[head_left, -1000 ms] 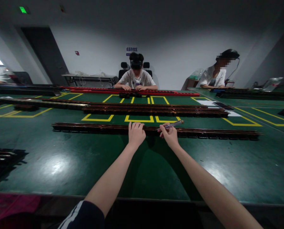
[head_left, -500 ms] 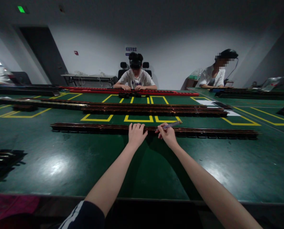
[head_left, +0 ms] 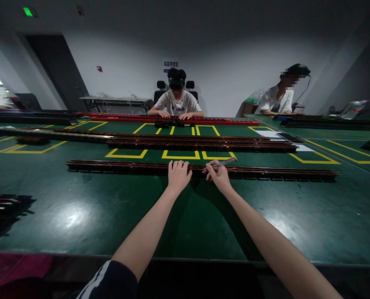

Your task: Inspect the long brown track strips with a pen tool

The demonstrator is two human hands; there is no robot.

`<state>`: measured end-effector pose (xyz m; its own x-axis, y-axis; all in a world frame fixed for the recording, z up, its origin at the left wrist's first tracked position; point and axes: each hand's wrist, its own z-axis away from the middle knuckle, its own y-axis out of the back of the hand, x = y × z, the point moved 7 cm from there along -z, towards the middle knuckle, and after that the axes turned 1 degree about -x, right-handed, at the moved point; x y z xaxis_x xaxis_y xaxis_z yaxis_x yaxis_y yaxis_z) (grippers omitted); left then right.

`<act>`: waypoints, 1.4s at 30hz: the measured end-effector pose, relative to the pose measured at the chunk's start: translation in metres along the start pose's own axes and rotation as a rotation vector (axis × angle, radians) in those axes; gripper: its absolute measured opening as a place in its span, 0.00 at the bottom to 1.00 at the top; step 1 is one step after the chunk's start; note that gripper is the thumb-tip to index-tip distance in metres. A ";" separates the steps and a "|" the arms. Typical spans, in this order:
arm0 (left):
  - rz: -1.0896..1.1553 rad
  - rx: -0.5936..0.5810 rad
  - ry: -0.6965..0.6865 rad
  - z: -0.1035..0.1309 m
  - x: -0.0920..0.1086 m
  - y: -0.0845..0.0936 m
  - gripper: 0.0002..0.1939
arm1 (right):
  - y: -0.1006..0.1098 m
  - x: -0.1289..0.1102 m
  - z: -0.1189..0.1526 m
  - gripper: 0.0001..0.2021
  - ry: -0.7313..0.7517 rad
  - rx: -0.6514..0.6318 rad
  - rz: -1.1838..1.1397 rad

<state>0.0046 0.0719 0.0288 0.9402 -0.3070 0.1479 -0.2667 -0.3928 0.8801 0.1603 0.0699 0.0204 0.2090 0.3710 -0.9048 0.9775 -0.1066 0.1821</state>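
A long, dark strip with coppery lines (head_left: 284,172) lies crosswise on the green table. My left hand (head_left: 178,177) rests on its middle, fingers stretched over it and slightly apart, thumb out to the right. Just right of that, my right hand (head_left: 217,176) is closed in a writing grip around a slim pen-like tool (head_left: 224,163). The tool slants up to the right, with a pale purplish body and a brownish upper end. Its lower tip is at the strip, partly hidden by my fingers, so contact cannot be made out.
Beyond lies a stack of similar strips (head_left: 203,143), across yellow tape outlines (head_left: 125,156). More dark strips (head_left: 7,211) are at the left. Across the table, a person (head_left: 176,101) has both hands at a long red rail (head_left: 228,121). Another person (head_left: 278,97) sits at the right.
My hands and the pen-like tool stay almost in place. Across the table, the person's hand on the right side of the picture has shifted slightly along the red rail.
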 end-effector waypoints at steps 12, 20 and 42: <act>-0.007 0.010 -0.034 0.000 0.003 -0.003 0.18 | 0.001 0.000 0.002 0.22 -0.025 0.022 -0.081; -0.021 0.019 -0.029 0.000 0.004 -0.001 0.17 | 0.012 0.004 0.002 0.20 -0.067 0.203 -0.149; -0.001 0.008 -0.040 0.001 0.005 -0.002 0.19 | 0.005 0.002 -0.001 0.22 -0.016 0.031 -0.057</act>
<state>0.0094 0.0708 0.0270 0.9313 -0.3410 0.1283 -0.2672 -0.3997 0.8768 0.1652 0.0711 0.0203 0.1521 0.3629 -0.9194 0.9864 -0.1146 0.1179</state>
